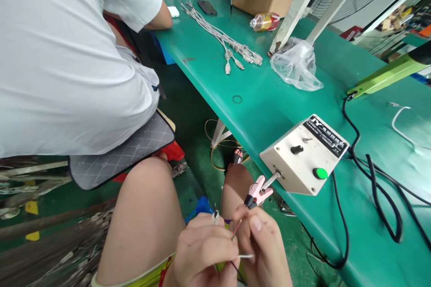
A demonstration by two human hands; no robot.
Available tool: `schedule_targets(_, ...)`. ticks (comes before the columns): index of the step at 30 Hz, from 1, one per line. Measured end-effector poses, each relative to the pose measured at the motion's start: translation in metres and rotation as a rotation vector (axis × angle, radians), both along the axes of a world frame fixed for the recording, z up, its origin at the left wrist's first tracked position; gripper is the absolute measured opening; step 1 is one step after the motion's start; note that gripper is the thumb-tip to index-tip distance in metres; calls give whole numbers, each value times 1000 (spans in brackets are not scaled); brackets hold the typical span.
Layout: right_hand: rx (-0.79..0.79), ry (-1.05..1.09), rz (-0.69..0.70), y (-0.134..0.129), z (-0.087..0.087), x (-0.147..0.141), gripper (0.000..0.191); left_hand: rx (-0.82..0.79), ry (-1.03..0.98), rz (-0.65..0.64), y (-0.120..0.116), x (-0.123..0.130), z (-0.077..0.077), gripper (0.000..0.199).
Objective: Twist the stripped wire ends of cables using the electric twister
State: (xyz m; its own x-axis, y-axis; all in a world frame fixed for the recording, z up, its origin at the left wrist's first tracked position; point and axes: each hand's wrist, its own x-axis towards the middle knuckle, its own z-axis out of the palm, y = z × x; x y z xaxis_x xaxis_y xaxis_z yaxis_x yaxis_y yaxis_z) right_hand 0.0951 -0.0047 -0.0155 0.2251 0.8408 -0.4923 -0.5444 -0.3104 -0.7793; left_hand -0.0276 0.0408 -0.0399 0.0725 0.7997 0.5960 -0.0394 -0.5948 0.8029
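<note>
My left hand (208,246) is closed around a thin cable, with red, black and white wires showing at its fingers. A pale cable end (216,216) pokes up above the knuckles. Right beside it, my right hand (266,242) pinches the thin red wire (237,229) just below the black tips of a pink clip (260,190). That clip sits on the metal shaft of a beige control box (303,157), which has a black knob, a toggle switch and a green button. Whether the clip's jaws grip a wire is hidden by my fingers.
A bundle of grey USB cables (218,36) lies on the green table (205,76), near a plastic bag (296,65), a bottle (265,22) and a dark phone (207,7). Black cords (373,188) run right of the box. A person in a white shirt (67,63) sits at left.
</note>
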Motion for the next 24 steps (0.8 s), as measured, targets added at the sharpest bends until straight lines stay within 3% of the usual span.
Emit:
schedule_targets(3,40,22,-50,15,1,3,52,-31,27,97,5,-1,8,26)
schedule_targets(7,99,294,-132,36,4,9,49,-44,52,193,9,-2,9,35)
schedule_targets(17,111,311,-201,44,-1,10,31,10,48,146,12,6,1,32)
schedule_targets(24,77,327,-178,43,-5,14,31,-31,41,99,13,11,-4,37)
